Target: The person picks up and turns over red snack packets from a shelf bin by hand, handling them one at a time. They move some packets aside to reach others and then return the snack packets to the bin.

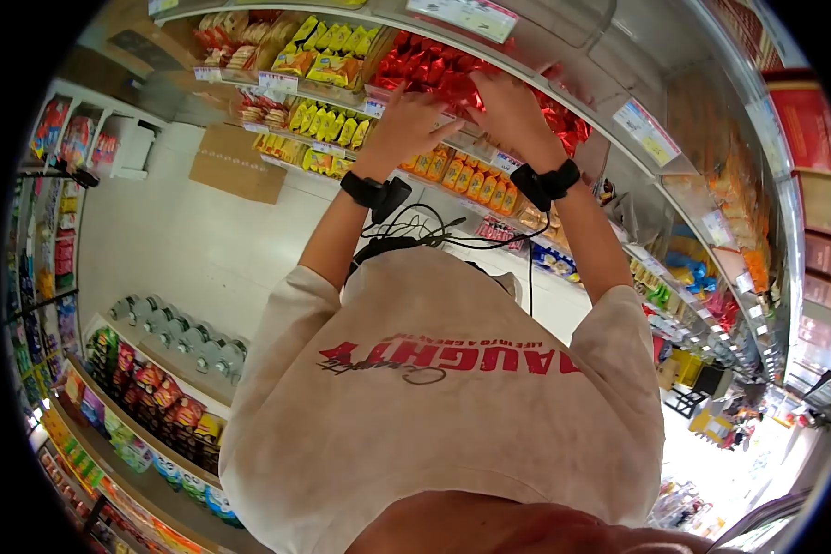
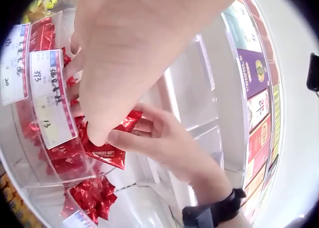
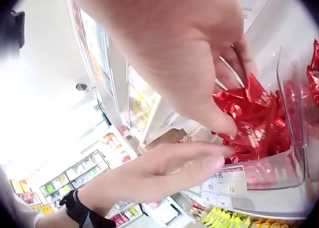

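Observation:
Red foil cookie packets (image 1: 425,63) fill a clear plastic bin (image 3: 279,175) on the shop shelf. My right hand (image 1: 517,109) reaches into the bin, its thumb and curled fingers holding a red packet (image 2: 112,154) marked "COOKIES GIFT". Beside it, my left hand (image 1: 404,127) lies over the bin's front, fingers extended among the packets and thumb tip at the held packet's edge. In the right wrist view the left hand (image 3: 164,170) looks flat, close to the price tag (image 3: 224,183). Part of the held packet is hidden by my hands.
Yellow packets (image 1: 342,39) stand left of the red ones, with orange packets (image 1: 480,180) on a lower shelf. Black cables (image 1: 489,242) hang between my wrists. A cardboard sheet (image 1: 238,163) lies on the floor, and more stocked shelves (image 1: 148,406) stand at the left.

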